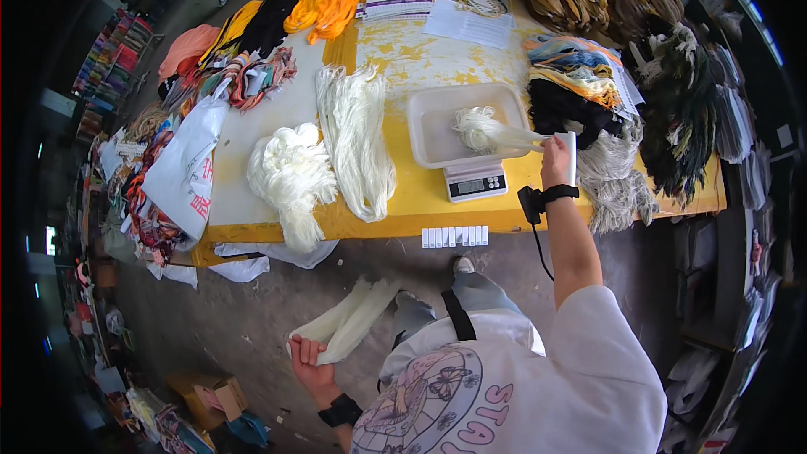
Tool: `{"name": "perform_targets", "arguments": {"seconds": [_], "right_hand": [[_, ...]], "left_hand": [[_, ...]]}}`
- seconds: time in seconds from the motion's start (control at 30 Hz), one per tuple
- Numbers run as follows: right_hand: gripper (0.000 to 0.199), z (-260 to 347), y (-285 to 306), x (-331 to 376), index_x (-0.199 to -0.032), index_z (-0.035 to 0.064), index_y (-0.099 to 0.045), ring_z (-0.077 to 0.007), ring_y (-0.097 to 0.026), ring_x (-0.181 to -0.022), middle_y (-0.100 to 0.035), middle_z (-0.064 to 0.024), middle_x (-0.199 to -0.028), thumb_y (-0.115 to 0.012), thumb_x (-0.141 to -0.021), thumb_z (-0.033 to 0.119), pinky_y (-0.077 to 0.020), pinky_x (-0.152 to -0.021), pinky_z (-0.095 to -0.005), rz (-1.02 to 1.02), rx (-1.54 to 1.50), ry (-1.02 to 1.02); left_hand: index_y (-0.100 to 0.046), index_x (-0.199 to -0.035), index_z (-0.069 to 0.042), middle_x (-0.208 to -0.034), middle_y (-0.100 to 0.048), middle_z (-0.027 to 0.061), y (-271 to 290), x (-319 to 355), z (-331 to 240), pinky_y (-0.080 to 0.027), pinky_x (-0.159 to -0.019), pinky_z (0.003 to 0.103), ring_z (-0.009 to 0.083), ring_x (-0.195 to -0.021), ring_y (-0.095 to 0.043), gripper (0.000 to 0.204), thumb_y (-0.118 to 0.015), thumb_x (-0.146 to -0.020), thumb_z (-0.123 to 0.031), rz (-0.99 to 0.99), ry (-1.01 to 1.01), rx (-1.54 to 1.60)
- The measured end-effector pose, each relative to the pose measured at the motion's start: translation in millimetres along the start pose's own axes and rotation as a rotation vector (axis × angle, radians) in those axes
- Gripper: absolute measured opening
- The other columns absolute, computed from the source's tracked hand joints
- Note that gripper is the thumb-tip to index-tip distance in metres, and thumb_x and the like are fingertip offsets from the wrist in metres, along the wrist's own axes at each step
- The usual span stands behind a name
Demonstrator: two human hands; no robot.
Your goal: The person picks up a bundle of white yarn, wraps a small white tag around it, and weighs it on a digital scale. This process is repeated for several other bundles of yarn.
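Observation:
My left hand (313, 366) is closed around a hank of off-white yarn (357, 315), held away from the table over the floor. At the table's right side my right hand (555, 158) grips one end of a white yarn skein (483, 128). The skein's bunched part lies in a translucent plastic tub (423, 139), and its strands stretch over the rim to my fingers. Beneath the tub is a small digital scale (476, 182). A white strip (571, 160) shows beside my right hand; whether I hold it too, I cannot tell.
On the yellow table (403, 217) lie a long white skein (357, 143) and a bunched white skein (290, 170). Grey yarn (614, 172) and black yarn (563, 109) are near my right hand. A white plastic sack (181, 164) sits left; orange yarn (328, 2) lies farther back.

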State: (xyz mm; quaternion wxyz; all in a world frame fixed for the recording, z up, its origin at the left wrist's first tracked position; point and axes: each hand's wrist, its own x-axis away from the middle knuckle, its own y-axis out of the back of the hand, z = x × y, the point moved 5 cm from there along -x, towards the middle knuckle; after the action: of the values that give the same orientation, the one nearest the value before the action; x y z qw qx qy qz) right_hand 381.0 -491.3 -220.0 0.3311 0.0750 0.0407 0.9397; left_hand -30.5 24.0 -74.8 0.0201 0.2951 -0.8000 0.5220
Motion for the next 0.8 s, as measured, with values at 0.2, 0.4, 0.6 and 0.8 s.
{"name": "perform_targets", "arguments": {"seconds": [0.2,0.4,0.6,0.8], "right_hand": [[0.020,192.2,-124.7,276.3,-0.098,0.0046,-0.056,-0.0072,-0.052,-0.067,-0.055,-0.0003,-0.073,-0.051,-0.082,0.016,-0.0419,-0.051,-0.0211,0.903,-0.373,-0.091],[0.017,215.2,-137.6,508.7,-0.092,0.0055,-0.062,-0.0024,-0.046,-0.054,-0.056,0.0025,-0.069,-0.057,-0.081,0.018,-0.0383,-0.045,-0.0172,1.756,0.004,-0.134],[0.016,205.6,-152.1,551.7,-0.088,0.0051,-0.063,-0.0027,-0.045,-0.053,-0.056,0.0019,-0.066,-0.059,-0.079,0.018,-0.0368,-0.043,-0.0176,1.773,0.115,-0.106],[0.013,199.7,-152.2,563.9,-0.085,0.0069,-0.064,-0.0013,-0.048,-0.057,-0.058,0.0028,-0.068,-0.060,-0.078,0.017,-0.0376,-0.043,-0.0162,1.708,0.052,-0.215]], "left_hand": [[-0.053,-0.094,-0.005,-0.050,-0.032,-0.0055,-9.7,-3.6,-35.0,-0.033,-0.051,0.023,0.0055,-0.046,-0.033,0.027,-0.043,-0.088,-0.029,-0.101,-0.057,-0.283],[-0.045,-0.114,0.002,-0.106,-0.051,0.0103,-80.5,-10.9,-48.7,-0.042,-0.078,0.029,0.0170,-0.094,-0.049,0.056,-0.031,-0.088,-0.045,0.021,-0.213,-0.582],[-0.045,-0.114,0.004,-0.117,-0.045,0.0133,-87.7,-3.4,-67.4,-0.034,-0.089,0.031,0.0185,-0.104,-0.045,0.044,-0.035,-0.090,-0.031,0.198,-0.334,-0.814],[-0.052,-0.104,0.004,-0.110,-0.051,0.0136,-72.5,-5.9,-83.7,-0.040,-0.083,0.030,0.0182,-0.097,-0.051,0.031,-0.043,-0.087,-0.021,0.145,-0.240,-0.731]]}}
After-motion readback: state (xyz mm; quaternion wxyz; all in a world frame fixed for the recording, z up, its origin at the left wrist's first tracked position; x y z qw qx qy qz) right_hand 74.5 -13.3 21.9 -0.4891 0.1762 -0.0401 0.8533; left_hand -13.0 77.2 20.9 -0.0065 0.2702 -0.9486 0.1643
